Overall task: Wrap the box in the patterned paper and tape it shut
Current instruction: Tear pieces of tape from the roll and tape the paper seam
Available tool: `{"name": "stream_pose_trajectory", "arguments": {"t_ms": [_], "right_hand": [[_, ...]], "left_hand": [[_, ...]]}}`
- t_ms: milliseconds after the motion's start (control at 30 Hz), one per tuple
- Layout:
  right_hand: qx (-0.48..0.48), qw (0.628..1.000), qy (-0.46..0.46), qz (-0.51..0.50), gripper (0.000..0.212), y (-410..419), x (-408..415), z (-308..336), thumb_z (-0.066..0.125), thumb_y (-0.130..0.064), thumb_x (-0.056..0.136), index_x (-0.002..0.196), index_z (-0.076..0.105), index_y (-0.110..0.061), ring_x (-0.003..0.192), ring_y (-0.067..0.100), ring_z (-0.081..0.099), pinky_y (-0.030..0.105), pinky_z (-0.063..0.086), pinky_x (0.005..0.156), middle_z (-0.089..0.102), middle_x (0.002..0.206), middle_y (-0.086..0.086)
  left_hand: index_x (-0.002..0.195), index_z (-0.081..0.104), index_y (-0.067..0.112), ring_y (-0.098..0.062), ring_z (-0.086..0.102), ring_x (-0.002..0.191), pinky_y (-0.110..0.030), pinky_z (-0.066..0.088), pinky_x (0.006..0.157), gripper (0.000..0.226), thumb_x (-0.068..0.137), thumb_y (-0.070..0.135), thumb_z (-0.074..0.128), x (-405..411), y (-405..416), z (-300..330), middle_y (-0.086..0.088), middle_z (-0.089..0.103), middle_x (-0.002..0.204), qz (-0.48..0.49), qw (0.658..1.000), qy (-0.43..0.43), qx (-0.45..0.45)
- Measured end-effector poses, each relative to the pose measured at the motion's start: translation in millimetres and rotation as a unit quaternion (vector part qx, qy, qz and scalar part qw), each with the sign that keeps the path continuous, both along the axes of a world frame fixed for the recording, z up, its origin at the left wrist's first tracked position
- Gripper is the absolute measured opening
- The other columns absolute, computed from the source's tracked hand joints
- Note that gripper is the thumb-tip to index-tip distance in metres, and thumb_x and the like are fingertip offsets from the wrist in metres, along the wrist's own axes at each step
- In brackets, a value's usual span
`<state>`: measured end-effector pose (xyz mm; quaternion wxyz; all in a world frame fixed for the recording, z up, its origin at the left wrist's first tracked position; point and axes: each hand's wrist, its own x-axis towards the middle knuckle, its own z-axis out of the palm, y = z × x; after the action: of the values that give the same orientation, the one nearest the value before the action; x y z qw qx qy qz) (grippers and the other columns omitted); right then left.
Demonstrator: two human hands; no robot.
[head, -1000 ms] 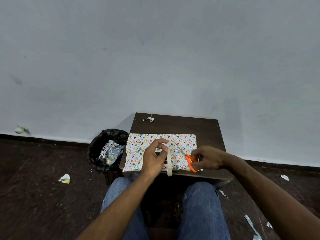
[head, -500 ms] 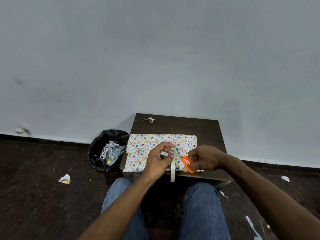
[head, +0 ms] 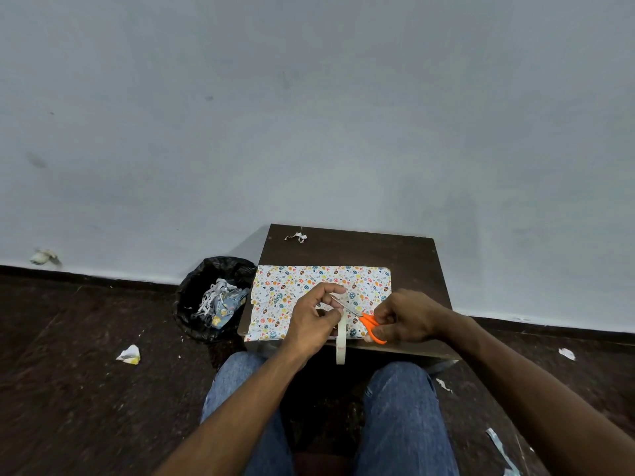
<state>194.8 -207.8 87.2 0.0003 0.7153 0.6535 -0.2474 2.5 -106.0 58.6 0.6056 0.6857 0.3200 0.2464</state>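
Seen from the head cam looking down, a seated person in blue jeans works at a small dark wooden table set against a pale grey wall. Patterned paper – white w/ small multicoloured dots and ornaments – lies flat across the near half of the tabletop; whether a box sits under it can't be told. Left hand hovers over the paper's near edge, fingers curled, thumb and forefinger pinching a roll of pale tape that hangs edge-on below the hand, past the table's front edge. Right hand is just beside it on the right, fingers curled through the orange handles of scissors; the metal blades point up-left toward the left hand's fingertips, approx. touching the tape there – blades look nearly together, tho too small to be sure. A small white paper scrap lies near the table's far edge. Left of the table stands a black bin holding shredded paper and crumpled wrap. Dark floor has scattered scraps: one crumpled white-yellow piece at left, more bits at right.
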Motion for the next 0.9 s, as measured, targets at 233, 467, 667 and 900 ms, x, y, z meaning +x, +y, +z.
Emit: {"name": "stream_pose_trajectory", "arguments": {"t_ms": [233, 467, 667, 900], "right_hand": [[-0.041, 0.999, 0.01, -0.019, 0.05, -2, -3, -2, 0.058, -0.063, 0.087, 0.062, 0.044, -0.022, 0.058, 0.008, 0.044, 0.029, 0.034, 0.059, 0.049, 0.061, -0.009], [-0.02, 0.993, -0.072, -0.096, 0.049, -22, 10, -22, 0.055, -0.063, 0.087, 0.061, 0.05, -0.022, 0.065, 0.014, 0.05, 0.029, 0.035, 0.056, 0.056, 0.067, -0.006], [-0.044, 0.927, -0.085, -0.362, 0.048, -48, 37, -58, 0.064, -0.061, 0.077, 0.061, 0.057, -0.016, 0.069, 0.018, 0.065, 0.029, 0.048, 0.063, 0.063, 0.067, -0.004], [-0.046, 0.875, -0.001, -0.482, 0.022, -49, 34, -74, 0.067, -0.028, 0.079, 0.069, 0.06, -0.009, 0.047, 0.014, 0.061, 0.019, 0.036, 0.042, 0.062, 0.058, 0.002]], "left_hand": [[0.107, 0.064, 0.026, -0.003, 0.062, 0.079, -0.014, 0.049, 0.066, 0.041, 0.086, -0.008, 0.061, 1, -2, -3, -0.009, 0.065, 0.084, -0.002, 1.0, 0.006, 0.012], [0.115, 0.062, 0.026, -0.014, 0.058, 0.072, -0.013, 0.049, 0.062, 0.045, 0.085, -0.009, 0.062, 1, 2, -6, -0.002, 0.062, 0.078, 0.015, 1.0, -0.015, -0.011], [0.12, 0.058, 0.02, -0.006, 0.061, 0.082, -0.006, 0.047, 0.062, 0.046, 0.086, -0.01, 0.061, 2, -1, -3, -0.007, 0.061, 0.081, 0.016, 1.0, -0.02, -0.017], [0.122, 0.056, 0.025, 0.003, 0.061, 0.073, -0.015, 0.054, 0.06, 0.051, 0.086, -0.011, 0.059, 3, -7, -6, -0.006, 0.061, 0.084, 0.002, 0.999, -0.014, -0.036]]}}
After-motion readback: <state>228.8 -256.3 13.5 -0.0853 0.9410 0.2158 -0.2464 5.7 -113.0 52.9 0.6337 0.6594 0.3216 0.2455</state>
